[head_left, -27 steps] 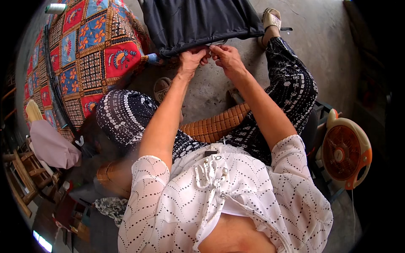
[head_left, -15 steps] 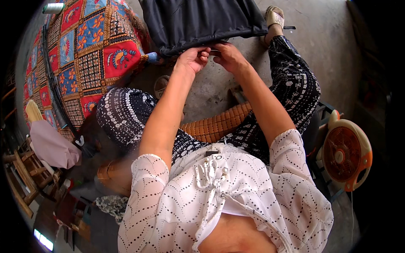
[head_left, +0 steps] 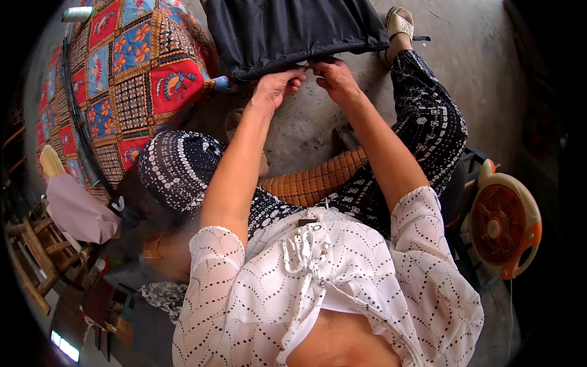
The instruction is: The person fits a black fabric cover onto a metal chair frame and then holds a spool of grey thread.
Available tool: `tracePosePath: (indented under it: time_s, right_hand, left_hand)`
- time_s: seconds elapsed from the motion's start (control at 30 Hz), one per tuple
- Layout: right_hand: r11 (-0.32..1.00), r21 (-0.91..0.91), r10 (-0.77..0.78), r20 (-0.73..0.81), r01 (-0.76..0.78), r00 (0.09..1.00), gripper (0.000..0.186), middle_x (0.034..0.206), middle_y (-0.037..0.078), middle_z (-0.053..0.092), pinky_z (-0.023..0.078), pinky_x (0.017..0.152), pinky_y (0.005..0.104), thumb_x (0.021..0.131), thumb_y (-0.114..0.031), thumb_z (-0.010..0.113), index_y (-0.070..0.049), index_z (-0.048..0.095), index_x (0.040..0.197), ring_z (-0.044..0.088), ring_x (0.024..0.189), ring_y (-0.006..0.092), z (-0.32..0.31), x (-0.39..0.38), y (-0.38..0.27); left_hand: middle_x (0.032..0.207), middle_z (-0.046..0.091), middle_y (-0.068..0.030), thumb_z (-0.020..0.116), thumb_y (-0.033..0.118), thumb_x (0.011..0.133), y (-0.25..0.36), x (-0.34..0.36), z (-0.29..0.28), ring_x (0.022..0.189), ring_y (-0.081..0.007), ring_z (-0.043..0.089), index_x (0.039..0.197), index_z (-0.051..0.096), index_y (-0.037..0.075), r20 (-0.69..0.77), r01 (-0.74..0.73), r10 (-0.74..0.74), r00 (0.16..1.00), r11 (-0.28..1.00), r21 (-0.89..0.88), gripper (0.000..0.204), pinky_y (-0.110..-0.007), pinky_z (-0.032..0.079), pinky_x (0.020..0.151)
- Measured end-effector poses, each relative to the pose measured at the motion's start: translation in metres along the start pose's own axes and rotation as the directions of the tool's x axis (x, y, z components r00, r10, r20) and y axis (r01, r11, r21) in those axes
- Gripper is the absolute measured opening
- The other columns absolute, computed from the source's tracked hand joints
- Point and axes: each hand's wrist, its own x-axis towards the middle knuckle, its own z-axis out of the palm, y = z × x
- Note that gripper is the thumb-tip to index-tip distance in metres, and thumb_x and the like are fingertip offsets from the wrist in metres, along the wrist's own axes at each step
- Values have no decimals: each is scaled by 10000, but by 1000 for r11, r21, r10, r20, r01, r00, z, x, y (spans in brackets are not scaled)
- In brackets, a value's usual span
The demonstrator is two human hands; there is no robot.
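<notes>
A piece of black fabric (head_left: 293,30) with a gathered, rolled near edge lies ahead of me at the top of the view. My left hand (head_left: 278,88) is closed just below that edge, with its fingertips at a small thin piece too fine to make out. My right hand (head_left: 333,77) pinches at the same edge, a little right of the left one, with its index finger along the fabric. What exactly sits between the fingertips is partly hidden.
A patchwork cloth (head_left: 122,73) covers a surface at the left, with a thread spool (head_left: 78,13) and dark strips (head_left: 82,122) on it. Mauve fabric (head_left: 79,208) and wooden chairs (head_left: 43,257) are at lower left. An electric fan (head_left: 501,226) stands at right. A woven seat (head_left: 306,180) shows beneath me.
My right hand has shifted slightly up toward the fabric edge and changed its finger position. The fabric's right corner has moved slightly right and up, and my right foot has shifted similarly.
</notes>
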Motion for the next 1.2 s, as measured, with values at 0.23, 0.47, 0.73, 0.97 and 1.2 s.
tracePosePath:
  time_s: [0.23, 0.47, 0.73, 0.97, 1.2]
  right_hand:
    - [957, -141, -248, 46, 252, 968, 114, 683, 24, 513, 328, 493, 222, 705, -100, 608, -18, 568, 773, 438, 576, 101, 0, -1, 0]
    - [981, 61, -185, -34, 187, 982, 63, 711, 38, 549, 390, 501, 228, 737, -38, 550, -17, 553, 797, 487, 599, 115, 4, 3, 4]
    - [975, 223, -3, -50, 14, 999, 90, 705, 32, 546, 414, 530, 248, 742, -17, 555, -31, 553, 831, 497, 616, 115, 4, -12, -8]
    - [994, -97, 61, 24, -59, 998, 109, 711, 37, 543, 372, 525, 266, 687, -67, 596, -37, 568, 788, 482, 614, 132, -6, -10, 15]
    - [995, 98, -58, 255, 34, 965, 128, 761, 16, 566, 354, 513, 238, 720, -104, 601, -43, 583, 831, 482, 635, 105, -4, -15, -1]
  left_hand:
    - [675, 567, -80, 590, 9, 759, -3, -4, -6, 534, -113, 485, 745, 580, -11, -2, -75, 76, 997, 968, -238, 27, -208, 367, 482]
    - [642, 519, -65, 573, 0, 758, -11, -1, -9, 514, -108, 438, 757, 543, 2, 111, -66, 128, 985, 894, -444, 30, -208, 332, 459]
    - [641, 540, -47, 602, 66, 775, -9, -8, -7, 513, -99, 449, 729, 555, 21, 148, -54, 105, 983, 949, -309, 80, -198, 326, 454]
    - [634, 560, -45, 650, 124, 756, -14, -9, 4, 537, -109, 485, 737, 592, 24, 84, -118, 137, 987, 972, -203, 117, -211, 363, 481]
    - [697, 591, -31, 647, 155, 762, -20, -16, 8, 562, -117, 512, 830, 617, 54, 58, -178, 189, 980, 970, -164, 125, -206, 385, 500]
